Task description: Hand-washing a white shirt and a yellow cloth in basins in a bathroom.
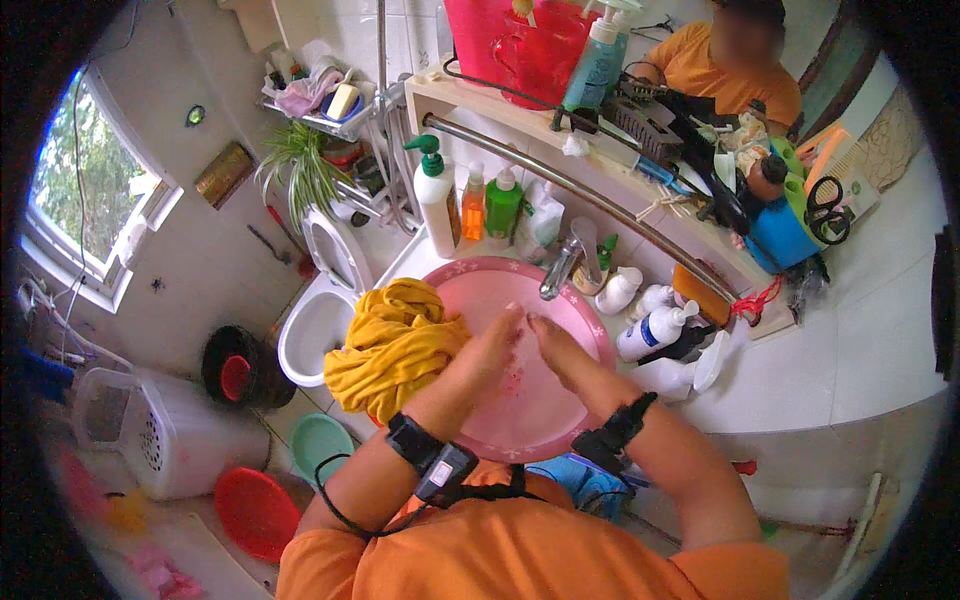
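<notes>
Over the pink plastic basin [480,446] my left hand [501,337] and my right hand [553,341] come close together, their tips nearly meeting near the far side. Most of the fingers are hidden from above, and I see no object in either hand. The basin has a flower-printed rim and seems to hold water. A bunched yellow cloth [401,345] lies at the basin's left edge, beside my left forearm. Just beyond my hands, the chrome faucet [561,270] reaches over the basin's far rim. Black bands circle both wrists; a cable runs from the left one.
Pump bottles [436,199] line the sink's back, with more bottles [656,330] at right. Above runs a metal rail [577,199] below a cluttered shelf. To the left stand a toilet [319,337], a black bucket [255,390], a red basin [256,514] and a green basin [319,442].
</notes>
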`<state>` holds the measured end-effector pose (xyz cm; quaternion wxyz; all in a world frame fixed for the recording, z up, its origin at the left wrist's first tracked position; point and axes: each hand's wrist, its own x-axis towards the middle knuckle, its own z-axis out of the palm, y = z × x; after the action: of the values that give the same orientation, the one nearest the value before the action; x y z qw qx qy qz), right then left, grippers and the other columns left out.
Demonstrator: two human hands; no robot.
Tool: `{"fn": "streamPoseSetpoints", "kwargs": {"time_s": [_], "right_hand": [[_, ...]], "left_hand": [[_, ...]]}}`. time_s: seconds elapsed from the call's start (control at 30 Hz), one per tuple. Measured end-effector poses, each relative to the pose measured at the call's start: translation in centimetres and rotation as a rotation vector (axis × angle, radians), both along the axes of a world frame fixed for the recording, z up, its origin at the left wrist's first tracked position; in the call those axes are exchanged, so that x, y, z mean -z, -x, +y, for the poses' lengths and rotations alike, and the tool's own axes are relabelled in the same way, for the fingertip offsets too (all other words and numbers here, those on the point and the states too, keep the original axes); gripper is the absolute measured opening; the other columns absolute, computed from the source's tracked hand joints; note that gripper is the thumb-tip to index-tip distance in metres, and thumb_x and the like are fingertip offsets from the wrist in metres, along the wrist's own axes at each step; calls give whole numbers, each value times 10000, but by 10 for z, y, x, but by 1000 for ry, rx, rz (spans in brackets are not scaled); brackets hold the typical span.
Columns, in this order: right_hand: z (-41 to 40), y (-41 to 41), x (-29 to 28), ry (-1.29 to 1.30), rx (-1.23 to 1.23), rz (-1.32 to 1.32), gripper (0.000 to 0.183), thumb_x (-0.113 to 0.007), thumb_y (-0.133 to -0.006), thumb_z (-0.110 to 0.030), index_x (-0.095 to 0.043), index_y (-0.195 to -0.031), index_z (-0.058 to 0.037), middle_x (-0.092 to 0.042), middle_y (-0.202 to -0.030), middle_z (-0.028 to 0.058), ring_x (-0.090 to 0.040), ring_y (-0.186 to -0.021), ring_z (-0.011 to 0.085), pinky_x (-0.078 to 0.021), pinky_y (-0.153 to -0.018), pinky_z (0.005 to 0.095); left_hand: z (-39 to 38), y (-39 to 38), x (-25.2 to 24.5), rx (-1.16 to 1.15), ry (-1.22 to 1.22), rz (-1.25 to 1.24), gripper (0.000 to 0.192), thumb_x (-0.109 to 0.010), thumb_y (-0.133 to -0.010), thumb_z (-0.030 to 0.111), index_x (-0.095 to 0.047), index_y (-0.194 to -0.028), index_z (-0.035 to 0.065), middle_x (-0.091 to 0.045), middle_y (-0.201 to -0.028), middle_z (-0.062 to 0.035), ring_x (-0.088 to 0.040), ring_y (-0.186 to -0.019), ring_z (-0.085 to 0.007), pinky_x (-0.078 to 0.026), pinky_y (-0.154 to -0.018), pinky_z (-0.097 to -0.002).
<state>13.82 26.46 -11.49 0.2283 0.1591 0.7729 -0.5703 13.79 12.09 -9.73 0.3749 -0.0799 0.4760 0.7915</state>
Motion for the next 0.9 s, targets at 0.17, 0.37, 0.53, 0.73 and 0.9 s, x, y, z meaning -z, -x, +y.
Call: {"fn": "streamPoseSetpoints", "kwargs": {"time_s": [0.17, 0.37, 0.53, 0.73, 0.9], "right_hand": [[23, -6, 18, 368, 17, 272, 459, -431, -916, -342, -446, -1283, -67, -507, -1245, 119, -444, -1175, 224, -319, -997, 355], [45, -35, 28, -86, -159, 299, 364, -502, -871, -126, -497, -1226, -40, -536, -1192, 108, -512, -1108, 223, -402, -930, 321], [34, -39, 11, 528, 61, 377, 385, -499, -871, -114, -467, -1248, -41, -524, -1211, 100, -504, -1110, 193, -395, -938, 306], [36, -94, 30, -185, -83, 507, 424, -517, -796, -15, -489, -1218, -49, -541, -1157, 116, -514, -1074, 166, -405, -924, 319], [71, -146, 28, -483, 270, 498, 484, -558, -788, -3, -444, -1254, -62, -553, -1082, 104, -554, -962, 167, -450, -831, 277]], "left_hand": [[-41, 4, -57, 103, 483, 487, 468, -496, -896, 337, -438, -1285, 83, -473, -1234, -61, -482, -1068, -172, -400, -900, -285], [-84, 5, -73, 480, 1215, 1143, 626, -612, -795, 404, -411, -1284, 69, -401, -1324, -135, -344, -1244, -313, -286, -1010, -462], [-105, 11, -74, 853, 1582, 1066, 1162, -749, -527, 596, -166, -1415, 124, -97, -1462, -209, -79, -1351, -396, -114, -1044, -592], [-122, 14, -42, 888, 1394, 1258, 1021, -759, -553, 508, -292, -1356, 85, -278, -1390, -207, -215, -1299, -415, -245, -1052, -478], [-110, 31, -42, 906, 1280, 1252, 671, -742, -606, 313, -502, -1179, 59, -604, -1053, -154, -550, -1019, -329, -421, -917, -417]]}}
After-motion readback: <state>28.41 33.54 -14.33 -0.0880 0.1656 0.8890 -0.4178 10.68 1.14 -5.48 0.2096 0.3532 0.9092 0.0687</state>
